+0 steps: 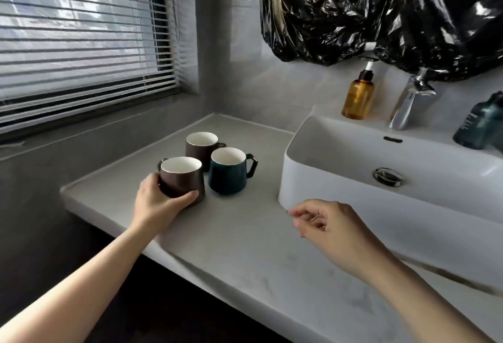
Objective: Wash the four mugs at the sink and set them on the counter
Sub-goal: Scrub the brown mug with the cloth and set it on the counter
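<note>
Pale grey stone forms the counter (245,247), seen from above by someone standing at it with both bare arms reaching forward. Three mugs stand upright in a tight cluster on that counter; only three are visible. The left hand (160,203) wraps the nearest brown mug (182,179), thumb across its front near the base and fingers curled out of sight round the far side, so the cup sits inside the grip, its base low at the counter. Just beyond the thumb and slightly right stands the dark teal mug (228,171), its handle pointing right, close beside the held cup. Behind both is a second brown mug (200,148). All three are white inside. The right hand (332,228) hovers above the counter, holding nothing, fingers loosely curled and thumb tip near the forefinger. Just past those fingertips rises the white sink (313,179). Behind its basin stand an amber pump bottle (358,97), a chrome tap (408,108) and a dark green bottle (481,125).
</note>
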A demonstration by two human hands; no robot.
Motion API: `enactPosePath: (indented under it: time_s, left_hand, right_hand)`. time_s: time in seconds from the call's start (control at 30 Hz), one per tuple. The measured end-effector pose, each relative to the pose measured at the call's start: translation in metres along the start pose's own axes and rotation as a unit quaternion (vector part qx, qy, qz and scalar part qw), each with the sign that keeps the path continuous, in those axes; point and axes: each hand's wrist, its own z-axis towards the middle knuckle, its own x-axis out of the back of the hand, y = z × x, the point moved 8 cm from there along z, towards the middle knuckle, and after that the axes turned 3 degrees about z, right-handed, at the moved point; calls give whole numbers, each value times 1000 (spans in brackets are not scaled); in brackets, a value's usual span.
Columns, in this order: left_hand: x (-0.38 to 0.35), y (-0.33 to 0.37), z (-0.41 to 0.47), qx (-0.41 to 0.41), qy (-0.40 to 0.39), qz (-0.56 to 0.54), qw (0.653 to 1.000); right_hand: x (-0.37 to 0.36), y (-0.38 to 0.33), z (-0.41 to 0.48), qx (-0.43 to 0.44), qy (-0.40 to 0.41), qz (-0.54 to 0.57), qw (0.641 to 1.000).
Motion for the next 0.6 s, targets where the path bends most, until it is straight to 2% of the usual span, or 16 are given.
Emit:
enactPosePath:
  time_s: [0.23,0.47,0.53,0.6]
  left_hand:
    - [-8,-1,19,7,-27,16,999]
    - [5,-5,-1,40,-52,50,997]
    - [19,2,-16,25,-31,59,997]
    - [31,16,-36,-24,-23,66,997]
  right_hand:
    - [-9,0,5,-2,-14,-67,998]
    - [-2,-5,-4,-8,-33,-115,993]
    - [2,-7,-11,-11,-39,-133,990]
    - [6,-6,-22,-17,-53,-160,985]
